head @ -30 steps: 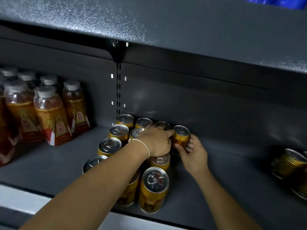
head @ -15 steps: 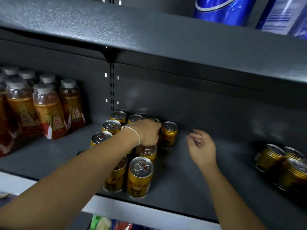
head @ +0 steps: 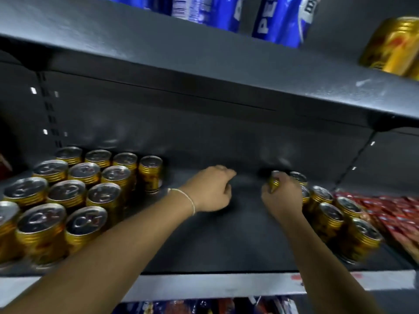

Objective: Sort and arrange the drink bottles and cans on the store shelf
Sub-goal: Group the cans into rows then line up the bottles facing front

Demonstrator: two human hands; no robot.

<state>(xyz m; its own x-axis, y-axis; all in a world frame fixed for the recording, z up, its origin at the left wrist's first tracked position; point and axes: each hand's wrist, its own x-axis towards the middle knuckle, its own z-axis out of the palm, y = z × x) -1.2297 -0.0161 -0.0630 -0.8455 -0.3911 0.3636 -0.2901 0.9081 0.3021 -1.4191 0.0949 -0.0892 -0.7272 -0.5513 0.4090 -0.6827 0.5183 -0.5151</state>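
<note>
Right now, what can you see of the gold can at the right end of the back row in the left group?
The gold can stands upright on the dark shelf, the fourth and last in its row. It looks like metal: a silver lid, a ribbed gold band below it, reddish print on the body. Its neighbour can stands close on its left. No hand touches it.

Right hand covers most of the gold can it grips; I see only a bit of rim. Right can group is smeared, labels unreadable. Red packets beyond are too blurred to ID. Blue cans up top are cut by the frame edge, leftmost cans too. Stock under the shelf is cropped, can't tell what.
</note>
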